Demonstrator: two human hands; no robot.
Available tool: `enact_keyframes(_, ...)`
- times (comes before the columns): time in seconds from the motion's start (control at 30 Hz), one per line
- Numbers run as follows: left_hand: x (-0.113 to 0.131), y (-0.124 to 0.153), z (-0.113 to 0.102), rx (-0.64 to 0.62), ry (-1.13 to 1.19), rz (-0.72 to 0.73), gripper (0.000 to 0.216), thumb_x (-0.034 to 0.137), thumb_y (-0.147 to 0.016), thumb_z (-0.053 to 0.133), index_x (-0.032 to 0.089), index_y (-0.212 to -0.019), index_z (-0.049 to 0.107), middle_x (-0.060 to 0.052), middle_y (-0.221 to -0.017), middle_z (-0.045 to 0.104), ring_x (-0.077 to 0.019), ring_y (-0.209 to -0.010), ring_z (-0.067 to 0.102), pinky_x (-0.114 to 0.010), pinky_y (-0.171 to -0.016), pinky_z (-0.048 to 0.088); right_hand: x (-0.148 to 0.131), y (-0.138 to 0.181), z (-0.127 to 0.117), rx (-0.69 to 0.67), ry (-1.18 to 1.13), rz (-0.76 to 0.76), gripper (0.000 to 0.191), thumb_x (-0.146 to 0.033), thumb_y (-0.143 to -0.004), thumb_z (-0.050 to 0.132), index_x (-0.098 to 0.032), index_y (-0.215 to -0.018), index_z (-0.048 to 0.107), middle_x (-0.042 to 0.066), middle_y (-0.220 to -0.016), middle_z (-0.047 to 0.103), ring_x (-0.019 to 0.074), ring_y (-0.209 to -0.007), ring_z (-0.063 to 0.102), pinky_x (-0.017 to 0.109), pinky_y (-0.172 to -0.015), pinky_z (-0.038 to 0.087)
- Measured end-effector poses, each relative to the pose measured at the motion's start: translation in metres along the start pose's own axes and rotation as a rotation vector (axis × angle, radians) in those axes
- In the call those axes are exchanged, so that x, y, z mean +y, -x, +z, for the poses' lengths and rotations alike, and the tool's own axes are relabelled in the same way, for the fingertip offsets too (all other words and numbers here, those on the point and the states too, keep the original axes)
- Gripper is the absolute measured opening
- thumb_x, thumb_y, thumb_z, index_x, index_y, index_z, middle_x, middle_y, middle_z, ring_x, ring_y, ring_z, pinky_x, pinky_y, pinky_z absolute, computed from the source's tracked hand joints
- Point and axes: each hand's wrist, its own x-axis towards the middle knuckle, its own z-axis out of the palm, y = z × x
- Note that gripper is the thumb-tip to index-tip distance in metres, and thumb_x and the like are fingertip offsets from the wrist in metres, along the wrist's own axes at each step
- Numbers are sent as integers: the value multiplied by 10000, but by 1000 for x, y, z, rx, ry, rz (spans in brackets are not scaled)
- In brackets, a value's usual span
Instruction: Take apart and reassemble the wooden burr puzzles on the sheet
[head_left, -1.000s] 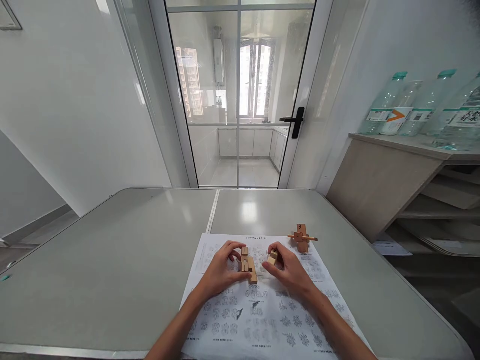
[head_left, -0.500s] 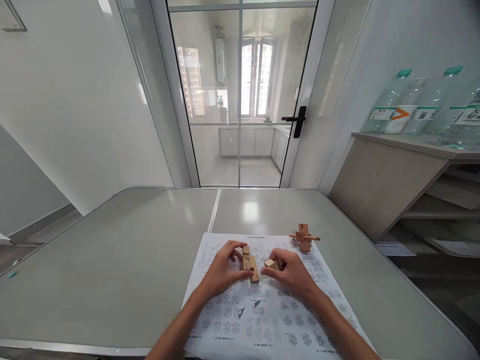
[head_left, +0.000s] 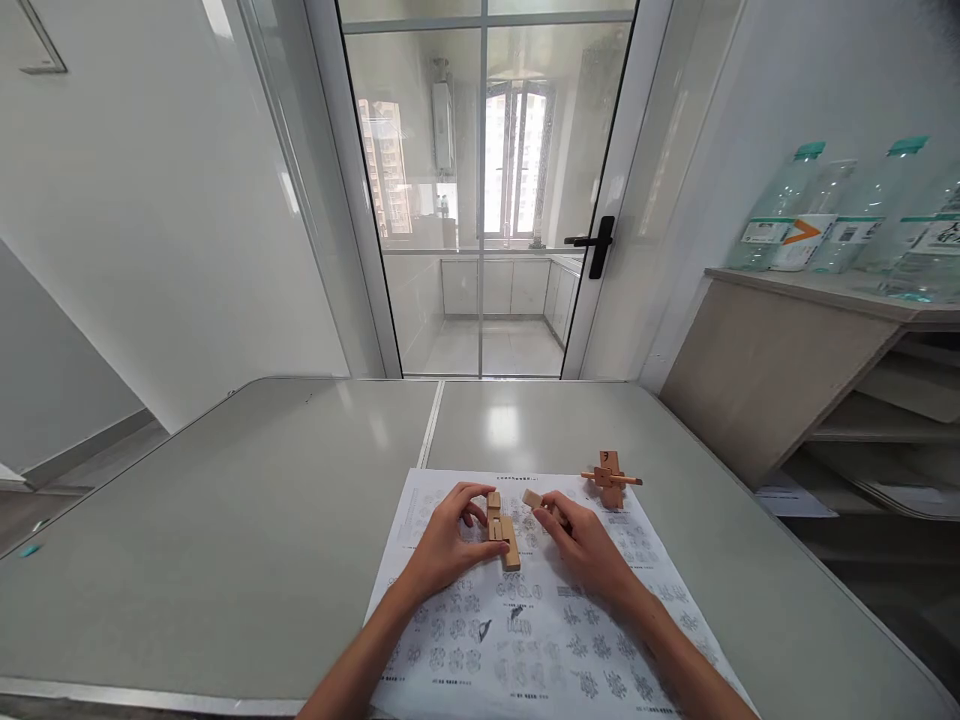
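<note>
My left hand (head_left: pixel 452 532) is closed around the left side of some light wooden puzzle blocks (head_left: pixel 502 535), thumb at the near end and fingers at the far end. The blocks lie side by side on a printed instruction sheet (head_left: pixel 517 650). Just to their right, my right hand (head_left: pixel 576 530) pinches a separate wooden puzzle piece (head_left: pixel 532 498), whose pale end sticks out past the fingertips. The rest of that piece is hidden by the fingers. An assembled darker wooden puzzle (head_left: pixel 609 480), cross-shaped with a thin rod through it, rests at the sheet's top right corner.
The grey table (head_left: pixel 225 550) reaches to a glass door (head_left: pixel 480 200) with a black handle (head_left: pixel 598 246). On the right, a wooden shelf unit (head_left: pixel 787 370) carries several clear plastic bottles (head_left: pixel 855 225). A small teal object (head_left: pixel 30 550) lies near the table's left edge.
My right hand has turned the wooden piece, so its pale end now points up and left, slightly farther from me. My left hand keeps its hold on the blocks.
</note>
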Motion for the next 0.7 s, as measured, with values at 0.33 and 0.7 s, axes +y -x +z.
enact_keyframes(0.33,-3,-1,1,-2,-9,15,625,309,-713,899,285,-1271,619,-35,-1212,654,-176,-861,667,-363,-823,542,1,-2,-2,42,18,-46,521,-570,-1077,334,-225,-863,660,20,-737,597,198,-673,534,313,-649,408)
enact_keyframes(0.7,-1,-2,3,20,-8,15,612,352,-710,905,274,-1256,640,-23,-1132,662,-174,-840,674,-350,-803,537,9,-3,-1,106,11,27,377,-510,-1059,393,-217,-1056,630,50,-882,664,229,-787,606,330,-715,472)
